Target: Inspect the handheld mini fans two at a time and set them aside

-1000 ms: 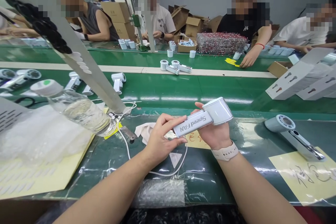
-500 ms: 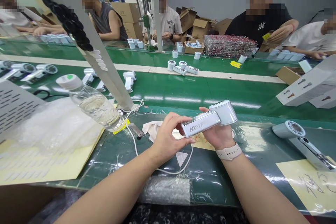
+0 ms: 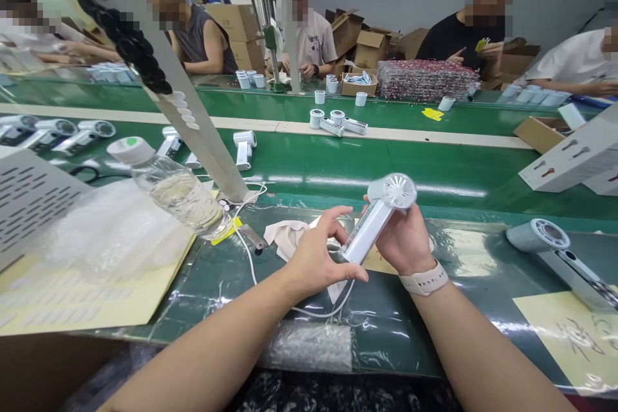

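Note:
My right hand (image 3: 400, 238) grips a white handheld fan (image 3: 369, 228) by its handle, with the round grilled head (image 3: 393, 192) tilted up and facing me. My left hand (image 3: 318, 251) is at the handle's lower end, with its fingers spread around that end. A beige cloth (image 3: 284, 235) and a white cable (image 3: 246, 257) lie just left of my left hand. On the right of the mat sits another fan (image 3: 555, 257) of similar shape. A pale watch strap (image 3: 423, 281) circles my right wrist.
A water bottle (image 3: 178, 196) lies on bubble wrap (image 3: 116, 232) at left, beside a slanted metal post (image 3: 203, 135). Handwritten yellow paper (image 3: 564, 338) lies at right. Fans and parts stand on the green conveyor (image 3: 386, 167), with co-workers and cardboard boxes (image 3: 367, 48) beyond.
The fan has swung from nearly level, with its "Speed FAN" label showing, to nearly upright with its grille facing me. My left hand has moved to the handle's lower end, its fingers spread.

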A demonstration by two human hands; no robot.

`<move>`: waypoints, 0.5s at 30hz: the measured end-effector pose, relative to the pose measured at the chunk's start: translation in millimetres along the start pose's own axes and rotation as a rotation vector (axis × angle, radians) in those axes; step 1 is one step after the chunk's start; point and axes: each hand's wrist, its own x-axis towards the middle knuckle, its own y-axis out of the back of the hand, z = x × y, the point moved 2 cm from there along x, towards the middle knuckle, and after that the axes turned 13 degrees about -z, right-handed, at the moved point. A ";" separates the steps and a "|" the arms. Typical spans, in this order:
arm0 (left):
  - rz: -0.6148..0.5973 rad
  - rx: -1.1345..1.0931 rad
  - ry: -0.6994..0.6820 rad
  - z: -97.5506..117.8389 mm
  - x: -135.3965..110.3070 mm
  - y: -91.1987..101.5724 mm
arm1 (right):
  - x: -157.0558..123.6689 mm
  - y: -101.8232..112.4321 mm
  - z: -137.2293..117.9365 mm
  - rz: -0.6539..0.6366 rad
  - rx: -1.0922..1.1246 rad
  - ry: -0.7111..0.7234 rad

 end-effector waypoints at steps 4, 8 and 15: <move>-0.057 -0.132 -0.026 -1.8 -0.5 -5.0 | -6.6 -7.8 2.4 -0.142 -0.087 -0.061; -0.157 -0.111 0.039 -1.6 0.2 -7.5 | -9.7 -6.2 8.4 -0.209 -0.060 -0.142; -0.076 0.018 0.178 -10.8 11.9 0.3 | 13.0 -22.6 18.6 -0.021 -0.093 -0.127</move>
